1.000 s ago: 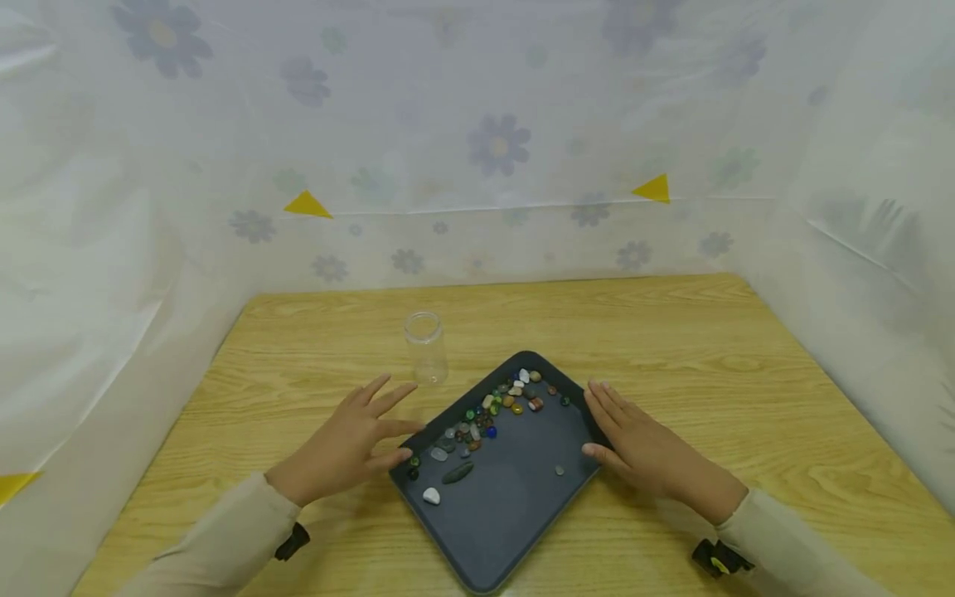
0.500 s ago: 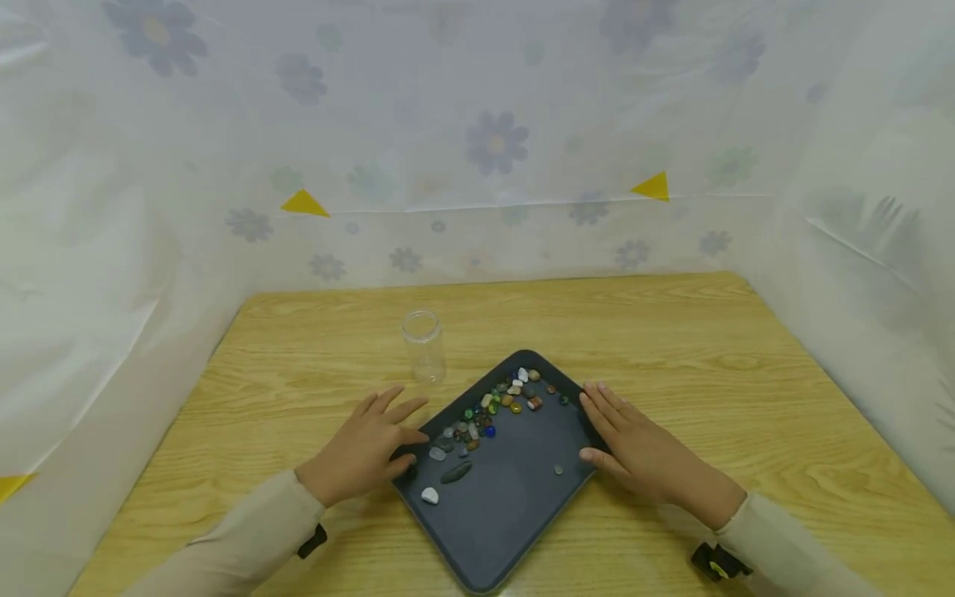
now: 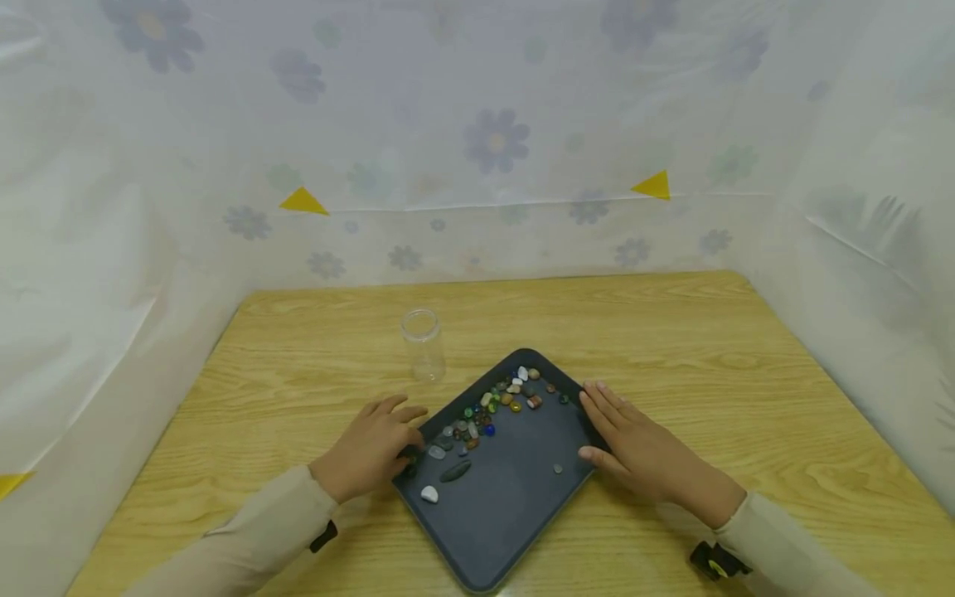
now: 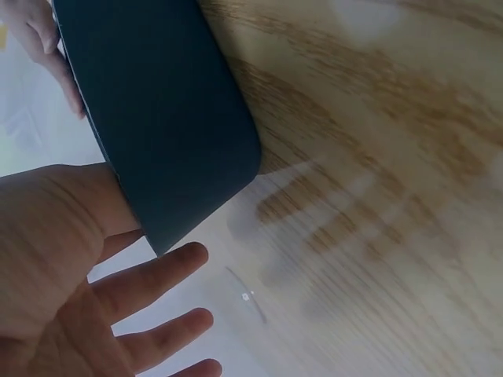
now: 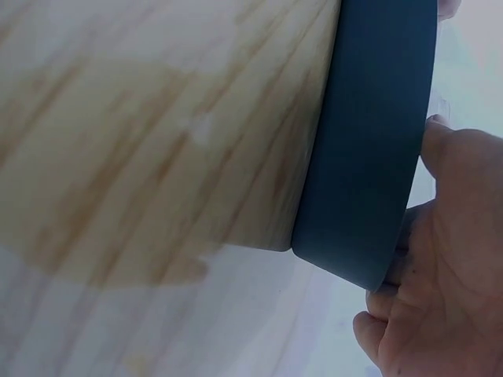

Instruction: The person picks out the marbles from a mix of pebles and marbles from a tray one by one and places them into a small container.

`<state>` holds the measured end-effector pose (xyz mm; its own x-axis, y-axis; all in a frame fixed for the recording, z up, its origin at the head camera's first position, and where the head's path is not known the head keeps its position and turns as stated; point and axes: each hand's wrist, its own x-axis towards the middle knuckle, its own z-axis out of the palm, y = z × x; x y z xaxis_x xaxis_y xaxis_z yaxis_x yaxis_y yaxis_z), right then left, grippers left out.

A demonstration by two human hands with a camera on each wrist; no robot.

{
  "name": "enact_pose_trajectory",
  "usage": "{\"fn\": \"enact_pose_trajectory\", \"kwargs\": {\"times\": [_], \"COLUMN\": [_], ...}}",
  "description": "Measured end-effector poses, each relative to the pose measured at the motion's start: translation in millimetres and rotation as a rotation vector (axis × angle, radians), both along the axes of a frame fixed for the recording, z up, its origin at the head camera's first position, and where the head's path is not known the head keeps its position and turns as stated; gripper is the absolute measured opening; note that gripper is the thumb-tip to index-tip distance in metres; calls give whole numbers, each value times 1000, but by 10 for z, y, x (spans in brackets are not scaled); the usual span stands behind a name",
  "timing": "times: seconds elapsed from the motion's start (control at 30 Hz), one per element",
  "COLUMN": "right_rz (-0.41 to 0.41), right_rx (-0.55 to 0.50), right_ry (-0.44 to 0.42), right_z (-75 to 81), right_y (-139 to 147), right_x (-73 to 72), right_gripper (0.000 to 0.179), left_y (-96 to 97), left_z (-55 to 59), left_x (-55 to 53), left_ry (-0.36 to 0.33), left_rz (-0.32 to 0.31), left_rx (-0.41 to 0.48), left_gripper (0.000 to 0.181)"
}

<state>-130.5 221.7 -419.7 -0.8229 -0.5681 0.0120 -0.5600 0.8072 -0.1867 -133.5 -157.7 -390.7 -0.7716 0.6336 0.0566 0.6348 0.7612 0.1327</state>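
On a wooden table (image 3: 388, 555) sat a dark tray (image 3: 507, 518) with a white stone (image 3: 429, 494) inside. The right hand (image 3: 634, 444) rested straight-fingered on its right rim; the left hand (image 3: 369, 448) reached over the left rim, its fingertips too hidden to tell any grip. Colored stones (image 3: 473, 429) lined the far-left side. Beyond stood a clear jar (image 3: 425, 355), then a flowered sheet (image 3: 418, 66).

Looks like smooth, matt plastic on dark tray (image 3: 515, 497), inside and out. Looks clear and shiny on jar (image 3: 424, 352), glass or plastic, cannot tell which. Shines glass-like on blue bead (image 3: 489, 430); appears smooth and stony on white pebble (image 3: 429, 494) and long dark stone (image 3: 456, 471). Shows wood grain on tabletop (image 3: 634, 327), smooth, with glossy reflections in wrist views. Creases as thin, faintly shiny film on flowered sheeting (image 3: 559, 91). Matt cloth on sleeves (image 3: 779, 535).
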Motion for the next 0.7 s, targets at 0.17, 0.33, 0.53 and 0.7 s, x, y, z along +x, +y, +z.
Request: {"fn": "enact_pose_trajectory", "kwargs": {"times": [0.17, 0.33, 0.53, 0.7], "right_rz": [0, -1, -1, -3], "right_rx": [3, 8, 5, 4], "right_ry": [0, 2, 3, 0], "right_z": [-11, -19, 0, 8], "right_y": [0, 2, 1, -2], "right_x": [-4, -5, -2, 1], "right_gripper": [76, 76, 75, 76], "left_y": [20, 27, 26, 14], "left_z": [-1, -31, -31, 11], "left_x": [-12, -31, -38, -72], "left_ry": [7, 29, 36, 73], "left_rz": [-15, -26, -37, -54], "left_rx": [-20, -37, -32, 20], "left_gripper": [19, 18, 17, 15]}}
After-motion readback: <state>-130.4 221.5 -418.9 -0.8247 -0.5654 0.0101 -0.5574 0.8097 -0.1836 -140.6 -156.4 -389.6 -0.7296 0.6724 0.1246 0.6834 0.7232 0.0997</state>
